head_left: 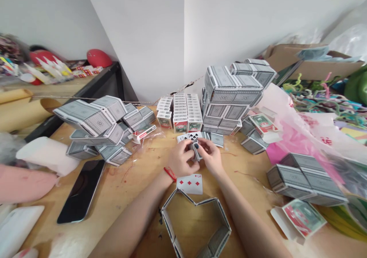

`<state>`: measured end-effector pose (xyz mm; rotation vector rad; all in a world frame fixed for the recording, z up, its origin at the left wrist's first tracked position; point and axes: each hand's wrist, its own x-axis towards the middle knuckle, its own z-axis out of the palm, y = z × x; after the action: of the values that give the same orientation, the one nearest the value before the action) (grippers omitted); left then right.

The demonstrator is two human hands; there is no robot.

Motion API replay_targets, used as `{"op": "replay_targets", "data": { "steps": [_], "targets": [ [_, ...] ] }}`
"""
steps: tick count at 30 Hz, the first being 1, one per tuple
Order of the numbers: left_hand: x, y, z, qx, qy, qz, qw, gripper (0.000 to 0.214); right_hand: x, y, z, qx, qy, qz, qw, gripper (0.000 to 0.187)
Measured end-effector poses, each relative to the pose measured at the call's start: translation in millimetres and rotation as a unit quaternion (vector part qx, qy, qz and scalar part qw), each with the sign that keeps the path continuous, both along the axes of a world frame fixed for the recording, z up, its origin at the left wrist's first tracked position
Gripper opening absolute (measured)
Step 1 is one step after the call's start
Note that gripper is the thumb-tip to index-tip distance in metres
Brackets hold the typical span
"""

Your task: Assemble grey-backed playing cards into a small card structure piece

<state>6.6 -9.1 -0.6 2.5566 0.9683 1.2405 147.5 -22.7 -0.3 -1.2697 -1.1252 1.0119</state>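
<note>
At the middle of the table, my left hand [181,159] and my right hand [211,155] close together around a grey-backed playing card [197,155], which looks folded. Fingers hide much of it. Just behind them lie face-up playing cards [187,136] with black spades. A three of diamonds [189,184] lies face up nearer me, beside my left wrist with its red string bracelet [170,174]. Between my forearms stands a heart-shaped ring of joined folded cards [226,216], hollow in the middle.
Stacked card-built blocks stand at left [99,122] and right [229,97], with boxed card decks [180,112] between. A phone [82,191] lies left. More card blocks [305,179], an opened card box [301,218] and a pink plastic bag [289,120] are at right.
</note>
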Motion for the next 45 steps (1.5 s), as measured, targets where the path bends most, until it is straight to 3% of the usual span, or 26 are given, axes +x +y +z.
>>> {"op": "replay_targets", "data": {
  "steps": [12, 21, 30, 38, 45],
  "targets": [
    [-0.3, -0.2, 3.7, 0.037, 0.042, 0.010, 0.998, 0.021, 3.6, 0.6, -1.7, 0.018, -0.069, 0.018, 0.997, 0.036],
    [0.1, 0.2, 3.8, 0.050, 0.057, 0.018, 0.997, 0.017, 3.4, -0.2, 2.6, -0.016, -0.006, 0.053, 0.998, 0.033],
    [-0.3, -1.7, 6.5, 0.062, 0.064, 0.011, 0.996, 0.018, 4.7, -0.5, 20.5, -0.068, 0.096, 0.138, 0.983, 0.026],
    [-0.1, -1.7, 5.6, 0.067, 0.074, 0.013, 0.995, 0.016, 4.5, -2.4, 15.1, -0.153, 0.192, 0.171, 0.954, 0.028],
    [-2.0, -0.7, 4.4, 0.057, 0.082, -0.004, 0.995, 0.015, 4.9, -1.7, 13.3, -0.158, 0.198, 0.180, 0.950, 0.029]
  ]
}}
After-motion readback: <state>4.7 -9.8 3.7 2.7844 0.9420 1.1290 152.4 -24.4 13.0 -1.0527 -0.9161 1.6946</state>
